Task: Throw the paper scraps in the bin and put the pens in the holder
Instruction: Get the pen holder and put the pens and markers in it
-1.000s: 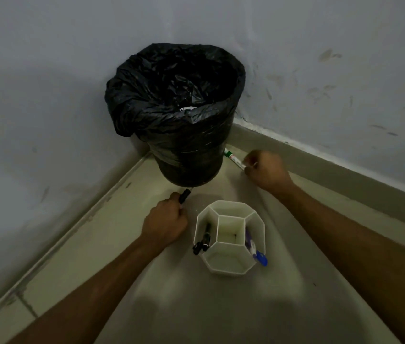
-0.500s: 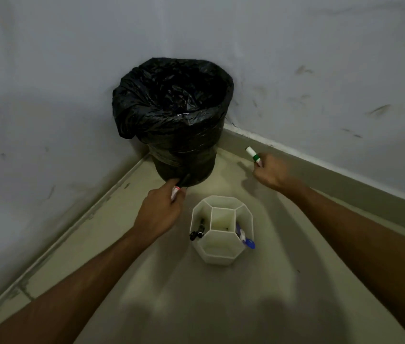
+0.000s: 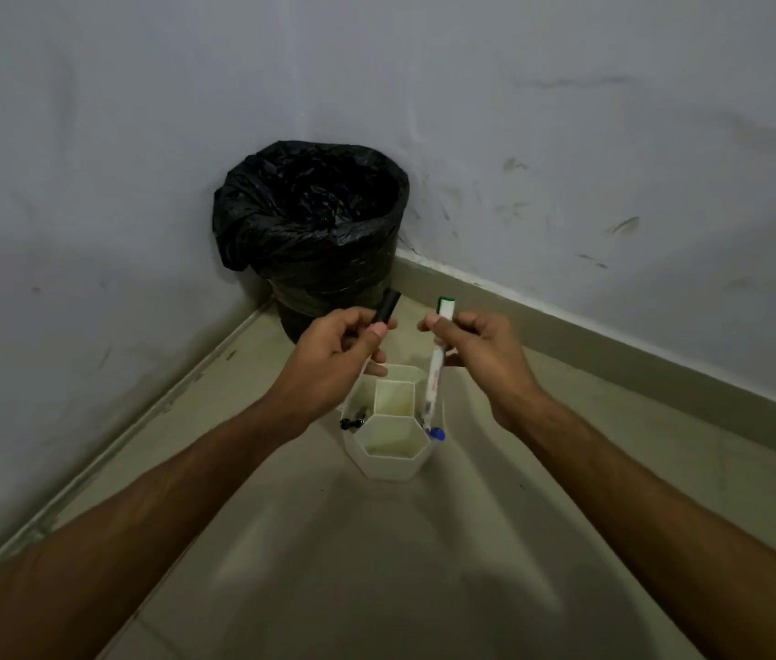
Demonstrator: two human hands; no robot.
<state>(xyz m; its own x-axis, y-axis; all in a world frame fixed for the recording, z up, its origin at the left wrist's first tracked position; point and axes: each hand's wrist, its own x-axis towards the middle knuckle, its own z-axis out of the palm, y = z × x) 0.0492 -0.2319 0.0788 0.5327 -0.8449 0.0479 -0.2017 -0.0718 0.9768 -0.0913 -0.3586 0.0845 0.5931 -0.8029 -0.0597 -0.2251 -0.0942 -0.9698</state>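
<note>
Over the white holder (image 3: 388, 464) on the floor, the left hand (image 3: 333, 359) is pinching a black-capped pen (image 3: 386, 304), and the right hand (image 3: 481, 354) is pinching a white marker (image 3: 437, 364) whose tip is dipping into the holder's right compartment. The bin (image 3: 314, 240) is standing in the corner just behind.

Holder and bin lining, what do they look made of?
Holder: likely moulded plastic, matte off-white; thin, even hexagonal walls suggest it. Bin lining: thin black plastic bag, glossy; it crinkles and folds over the rim. The bin underneath is mostly hidden.
</note>
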